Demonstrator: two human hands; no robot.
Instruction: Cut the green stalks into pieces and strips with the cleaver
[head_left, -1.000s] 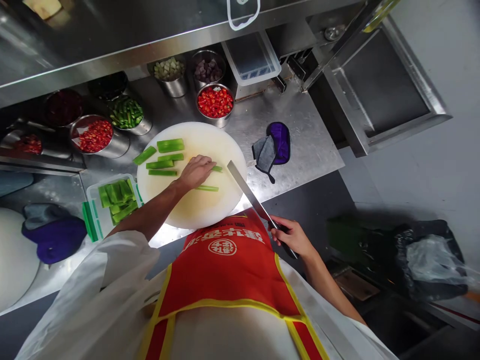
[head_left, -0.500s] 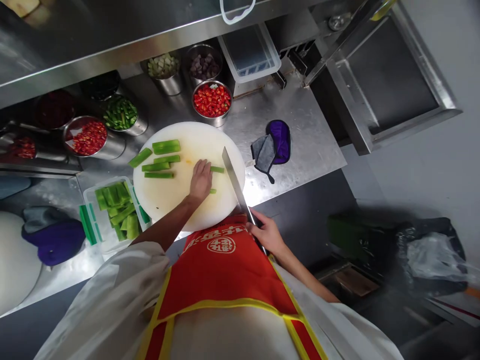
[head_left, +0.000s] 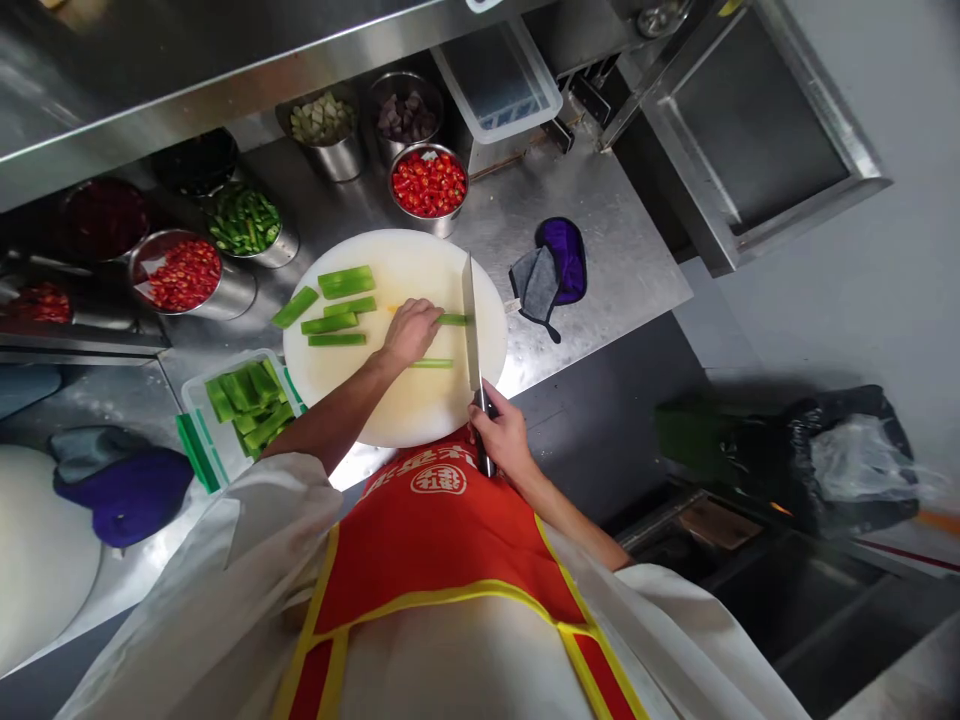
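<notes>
Right hand (head_left: 501, 438) is grasping the knife (head_left: 475, 355); left hand (head_left: 411, 332) is half-covering a green strip (head_left: 453, 320), its hold unclear. A rolling strip could be putting fingers (head_left: 430, 314) under the blade (head_left: 471, 300).

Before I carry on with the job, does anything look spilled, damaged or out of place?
One oddity: a small orange-yellow mark on the round white cutting board, beside the left hand. Its colour differs from the green vegetable strips; scrap or stain, I can't tell.
</notes>
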